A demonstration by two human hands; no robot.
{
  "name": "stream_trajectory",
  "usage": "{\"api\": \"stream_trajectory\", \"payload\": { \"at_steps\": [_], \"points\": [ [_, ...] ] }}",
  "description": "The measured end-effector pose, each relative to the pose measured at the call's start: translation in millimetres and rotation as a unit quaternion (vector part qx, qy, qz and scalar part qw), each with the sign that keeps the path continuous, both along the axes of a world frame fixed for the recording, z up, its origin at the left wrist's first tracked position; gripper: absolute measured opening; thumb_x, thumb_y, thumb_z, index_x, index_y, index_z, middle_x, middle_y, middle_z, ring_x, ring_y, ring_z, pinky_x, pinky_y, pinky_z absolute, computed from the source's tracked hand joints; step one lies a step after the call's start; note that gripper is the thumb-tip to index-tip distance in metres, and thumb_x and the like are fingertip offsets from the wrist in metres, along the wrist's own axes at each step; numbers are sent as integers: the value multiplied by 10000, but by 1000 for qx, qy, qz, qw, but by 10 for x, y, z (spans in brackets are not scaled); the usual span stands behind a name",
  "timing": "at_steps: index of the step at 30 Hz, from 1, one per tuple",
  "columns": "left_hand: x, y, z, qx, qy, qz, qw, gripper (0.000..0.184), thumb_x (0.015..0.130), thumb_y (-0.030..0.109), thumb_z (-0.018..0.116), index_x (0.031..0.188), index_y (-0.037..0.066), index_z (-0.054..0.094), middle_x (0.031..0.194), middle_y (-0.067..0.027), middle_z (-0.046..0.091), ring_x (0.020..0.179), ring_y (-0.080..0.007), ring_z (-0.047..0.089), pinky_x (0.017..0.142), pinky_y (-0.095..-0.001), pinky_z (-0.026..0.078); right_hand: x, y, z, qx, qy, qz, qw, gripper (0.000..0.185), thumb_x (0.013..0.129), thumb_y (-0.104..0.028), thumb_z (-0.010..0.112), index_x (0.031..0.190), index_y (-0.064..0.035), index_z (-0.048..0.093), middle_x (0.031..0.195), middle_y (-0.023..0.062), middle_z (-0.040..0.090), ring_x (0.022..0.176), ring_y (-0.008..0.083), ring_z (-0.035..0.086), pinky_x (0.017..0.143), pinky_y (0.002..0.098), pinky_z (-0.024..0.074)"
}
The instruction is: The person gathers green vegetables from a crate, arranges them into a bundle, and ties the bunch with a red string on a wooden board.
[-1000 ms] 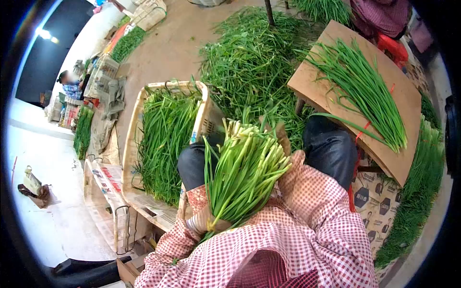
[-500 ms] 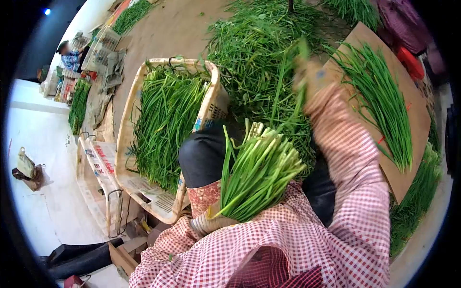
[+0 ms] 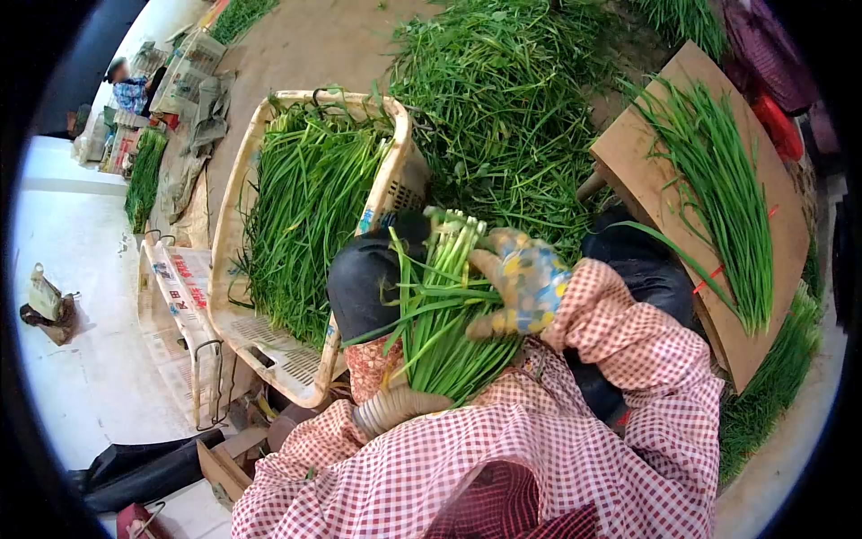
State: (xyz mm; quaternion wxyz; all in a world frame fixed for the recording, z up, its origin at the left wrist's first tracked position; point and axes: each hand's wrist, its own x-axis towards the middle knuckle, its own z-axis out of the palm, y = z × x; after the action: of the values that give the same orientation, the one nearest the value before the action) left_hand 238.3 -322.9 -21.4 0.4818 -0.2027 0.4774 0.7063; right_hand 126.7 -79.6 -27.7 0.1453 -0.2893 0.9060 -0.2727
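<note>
A bundle of green stalks with pale cut ends [image 3: 440,305] lies over my lap, its pale ends pointing away from me. My left hand [image 3: 400,404], in a grey-cuffed glove, is wrapped round the lower part of the bundle; its fingers are mostly hidden under the leaves. On the bundle's right side rests my right hand [image 3: 521,283] in a patterned glove, thumb and fingers bent round the upper stalks. To the left stands a white plastic crate [image 3: 224,260] filled with similar greens [image 3: 310,216].
A loose heap of greens [image 3: 512,108] covers the floor ahead. At the right, a brown board [image 3: 628,148] carries long greens [image 3: 727,198] with red ties. A second crate [image 3: 180,305] stands far left. Another person [image 3: 130,90] sits at the upper left.
My right hand reached out over the floor heap half a second ago and is now back on the bundle. The view has shifted slightly.
</note>
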Motion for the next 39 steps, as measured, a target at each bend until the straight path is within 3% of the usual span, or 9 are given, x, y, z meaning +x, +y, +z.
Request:
{"api": "stream_trajectory", "payload": {
  "at_steps": [7, 10, 11, 14, 17, 19, 27, 31, 39],
  "points": [
    [65, 7, -18, -105, 100, -41, 988, 687, 704, 75, 778, 1299, 26, 440, 1226, -81, 563, 1106, -173, 532, 951, -322, 440, -51, -75, -508, 75, 6, 52, 996, 290, 841, -332, 595, 1069, -155, 571, 954, 86, 591, 902, 257, 586, 792, 401, 467],
    [80, -45, -219, -124, 191, -97, 969, 904, 659, 75, 801, 1378, 14, 257, 1286, -137, 491, 1185, -218, 481, 1002, -347, 400, -424, -56, -612, -241, -452, -324, 796, 241, 897, -233, 523, 1097, -99, 504, 856, 57, 549, 712, 144, 542, 571, 275, 466],
    [112, -55, -260, -122, 189, -94, 970, 904, 659, 75, 801, 1378, 14, 257, 1286, -137, 491, 1185, -218, 481, 1002, -347, 400, -568, 127, -231, -74, -319, -238, 914, 231, 915, -200, 493, 1111, -77, 487, 840, 48, 540, 688, 111, 521, 533, 233, 452],
    [177, -66, -428, -76, 153, -40, 985, 861, 679, 80, 792, 1375, 30, 288, 1326, -122, 467, 1188, -205, 483, 1005, -337, 398, -1019, 493, -770, -342, -319, -366, 804, 186, 916, -134, 492, 1088, -64, 498, 799, 25, 521, 688, 98, 534, 548, 215, 464],
    [188, -42, -667, -153, 355, -229, 894, 780, 713, 88, 775, 1361, 46, 343, 1328, -90, 483, 1185, -178, 488, 1002, -329, 401, -1195, 572, -752, -642, -473, -59, 600, 381, 834, -288, 626, 1109, -57, 497, 840, 70, 567, 791, 159, 584, 685, 280, 529],
    [115, 26, -654, -122, 332, -203, 913, 777, 714, 89, 775, 1360, 46, 345, 1328, -89, 484, 1185, -177, 489, 1002, -329, 401, -1099, 275, -270, -36, -209, -109, 971, 705, 738, -504, 672, 1233, -50, 456, 1052, 165, 597, 990, 261, 582, 898, 395, 483],
    [29, 79, -559, -74, 261, -148, 951, 768, 719, 93, 773, 1359, 48, 351, 1325, -85, 488, 1184, -173, 490, 1002, -328, 402, -1045, -162, -371, 79, -296, 31, 951, 561, 889, -395, 488, 1310, -28, 428, 1170, 228, 562, 1067, 323, 568, 893, 413, 461],
    [30, 71, -536, -63, 232, -122, 963, 763, 721, 95, 772, 1358, 48, 354, 1324, -83, 490, 1183, -172, 490, 1001, -328, 402, -1409, -98, -534, 62, -468, -226, 852, 192, 933, -131, 438, 1101, -67, 505, 744, 40, 507, 560, 99, 466, 414, 182, 393],
    [-7, 67, -487, -41, 186, -81, 978, 754, 726, 99, 770, 1356, 50, 359, 1321, -80, 494, 1181, -168, 491, 1001, -327, 402, -1518, 166, -926, -179, -482, 29, 857, 424, 874, -297, 572, 1202, -34, 521, 1002, 113, 645, 996, 225, 608, 915, 360, 461]
  ]
}}
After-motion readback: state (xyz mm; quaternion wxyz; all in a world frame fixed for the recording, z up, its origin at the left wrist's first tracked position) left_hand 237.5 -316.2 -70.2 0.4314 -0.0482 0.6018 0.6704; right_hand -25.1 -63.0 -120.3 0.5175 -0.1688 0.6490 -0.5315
